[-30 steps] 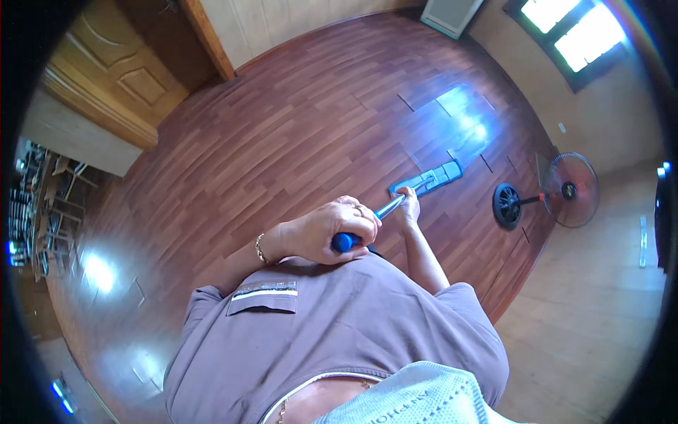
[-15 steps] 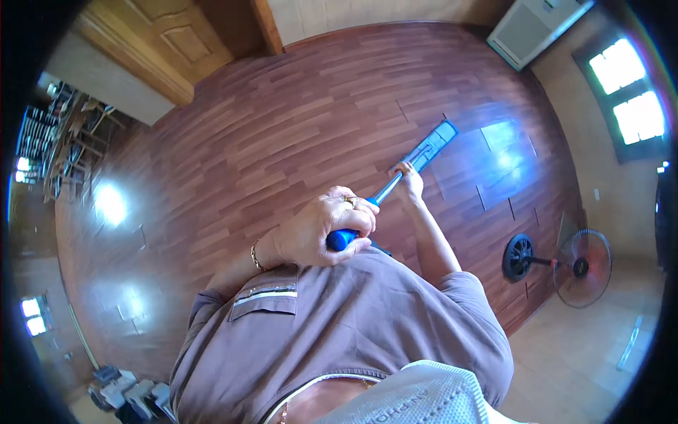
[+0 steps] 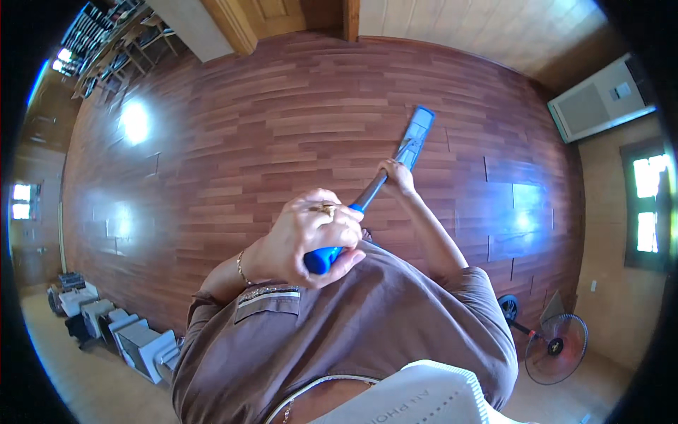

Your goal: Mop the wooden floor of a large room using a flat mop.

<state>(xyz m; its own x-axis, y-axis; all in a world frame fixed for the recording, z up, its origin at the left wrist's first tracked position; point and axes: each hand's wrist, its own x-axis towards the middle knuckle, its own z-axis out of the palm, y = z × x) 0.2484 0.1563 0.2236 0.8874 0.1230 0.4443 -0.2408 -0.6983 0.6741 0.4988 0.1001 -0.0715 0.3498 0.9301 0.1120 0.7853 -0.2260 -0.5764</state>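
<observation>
A flat mop with a grey pole [image 3: 372,191] slants away from me toward the far right. My left hand [image 3: 311,226], with a gold ring and a bracelet at the wrist, is wrapped round the blue grip [image 3: 321,260] at the pole's top end, close to my chest. Farther down the pole, my right hand [image 3: 397,178] is closed round the shaft just short of the mop head. The long blue mop head [image 3: 421,126] appears over the wooden floor [image 3: 282,127]; whether it lies flat on the boards I cannot tell.
A standing fan [image 3: 556,346] is at the lower right, and a tall white air-conditioner-like unit [image 3: 597,102] is by the right wall. Grey-white furniture or machines [image 3: 141,346] line the lower left. Chairs and a loaded table [image 3: 120,53] stand far left; a wooden doorway [image 3: 275,18] opens beyond.
My view has turned left, so the room has swung clockwise. The mop head points more directly away from me, and my left hand is slightly lower and farther left in view. Both hands keep hold.
</observation>
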